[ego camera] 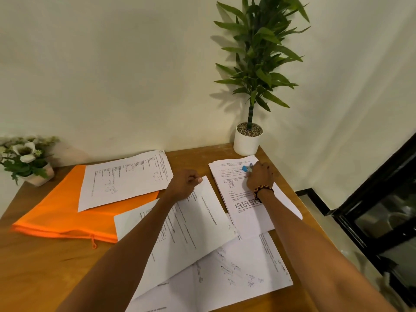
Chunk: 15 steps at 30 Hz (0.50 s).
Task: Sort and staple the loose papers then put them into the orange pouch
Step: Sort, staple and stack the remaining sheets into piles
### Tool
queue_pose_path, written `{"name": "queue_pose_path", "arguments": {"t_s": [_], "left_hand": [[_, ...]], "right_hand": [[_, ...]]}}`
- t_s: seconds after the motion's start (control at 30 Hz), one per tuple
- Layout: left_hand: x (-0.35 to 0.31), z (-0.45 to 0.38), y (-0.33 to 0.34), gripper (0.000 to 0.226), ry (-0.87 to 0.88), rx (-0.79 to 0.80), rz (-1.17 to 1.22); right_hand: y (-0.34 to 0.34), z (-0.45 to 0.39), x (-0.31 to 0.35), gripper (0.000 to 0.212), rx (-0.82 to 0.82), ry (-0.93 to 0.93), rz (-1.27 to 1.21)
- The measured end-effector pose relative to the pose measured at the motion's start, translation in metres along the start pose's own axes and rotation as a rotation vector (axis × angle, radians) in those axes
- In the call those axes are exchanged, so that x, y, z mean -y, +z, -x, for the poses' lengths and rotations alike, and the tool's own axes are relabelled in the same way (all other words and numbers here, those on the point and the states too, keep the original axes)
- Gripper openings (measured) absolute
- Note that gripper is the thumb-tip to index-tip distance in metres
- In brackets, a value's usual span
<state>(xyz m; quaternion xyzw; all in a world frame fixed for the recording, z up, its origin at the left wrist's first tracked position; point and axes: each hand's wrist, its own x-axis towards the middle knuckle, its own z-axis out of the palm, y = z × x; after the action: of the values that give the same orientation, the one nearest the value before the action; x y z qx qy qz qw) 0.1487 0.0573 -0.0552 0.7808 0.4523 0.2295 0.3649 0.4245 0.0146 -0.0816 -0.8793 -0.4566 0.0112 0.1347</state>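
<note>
The loose papers [225, 266] are lying nearest, fanned across the table [45, 266], while the left hand [184, 183] is pinching a sheet's top corner. The right hand [258, 176] is curling around the blue stapler [247, 168] on the far stack [247, 212]. Squaring those edges before pressing would likely help; the orange pouch [56, 210] is waiting at left under another sheet [123, 179].
</note>
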Motion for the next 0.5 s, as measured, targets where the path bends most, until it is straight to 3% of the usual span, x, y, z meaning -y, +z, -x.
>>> {"name": "queue_pose_path", "arguments": {"t_s": [0.1,0.2,0.33,0.4,0.5], "left_hand": [[0.002,0.0,-0.007,0.022,0.018,-0.017,0.014],[0.005,0.0,-0.016,0.022,0.047,-0.035,0.01],[0.006,0.003,-0.025,0.027,0.073,-0.032,-0.017],[0.006,0.004,-0.027,0.024,0.077,-0.018,-0.034],[0.007,0.006,-0.029,0.02,0.091,0.001,-0.036]], "right_hand": [[-0.002,-0.003,0.001,0.033,0.016,-0.042,-0.154],[-0.007,0.003,0.013,0.021,0.022,-0.105,-0.46],[-0.029,0.029,0.036,0.015,0.361,-0.247,-0.844],[-0.041,0.039,0.048,0.02,0.498,-0.336,-0.834],[-0.046,0.049,0.064,0.033,0.544,-0.459,-0.74]]}}
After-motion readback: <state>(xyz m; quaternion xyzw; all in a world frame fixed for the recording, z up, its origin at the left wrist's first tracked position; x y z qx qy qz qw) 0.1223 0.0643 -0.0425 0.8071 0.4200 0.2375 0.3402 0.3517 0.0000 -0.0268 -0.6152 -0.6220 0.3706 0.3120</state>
